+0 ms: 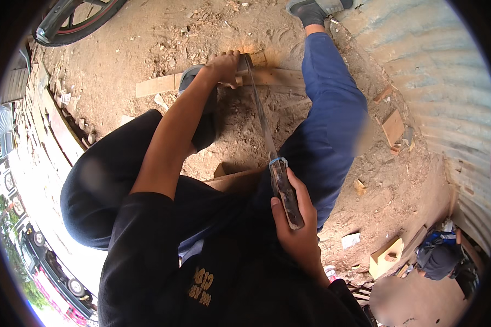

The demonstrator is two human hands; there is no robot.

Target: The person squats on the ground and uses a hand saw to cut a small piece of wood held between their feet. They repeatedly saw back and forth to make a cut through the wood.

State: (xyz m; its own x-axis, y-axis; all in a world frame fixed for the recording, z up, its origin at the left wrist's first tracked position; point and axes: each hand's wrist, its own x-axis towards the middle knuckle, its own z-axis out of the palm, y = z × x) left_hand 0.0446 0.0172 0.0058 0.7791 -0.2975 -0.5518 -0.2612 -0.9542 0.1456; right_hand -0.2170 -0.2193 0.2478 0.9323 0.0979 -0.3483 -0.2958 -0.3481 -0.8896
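Observation:
My right hand (299, 229) is closed around the dark, worn handle of a machete-like blade (263, 120); a light blue band circles the handle's top. The long narrow blade shows nearly edge-on, reaching away from me, its far end against a small wood piece (241, 64). My left hand (222, 67) grips that piece, fingers bent over its top, just left of the blade. Beneath it a wooden board (281, 77) lies across the dirt. My left shoe (191, 73) is by the board, partly hidden behind my left forearm.
A motorcycle wheel (82, 24) stands at the far left. Corrugated metal sheeting (442, 82) borders the right side. Wood offcuts (393, 127) lie beside it, with a cut wooden piece (386, 258) nearer me. Another person (441, 260) is at the lower right. My extended right leg (333, 103) flanks the blade.

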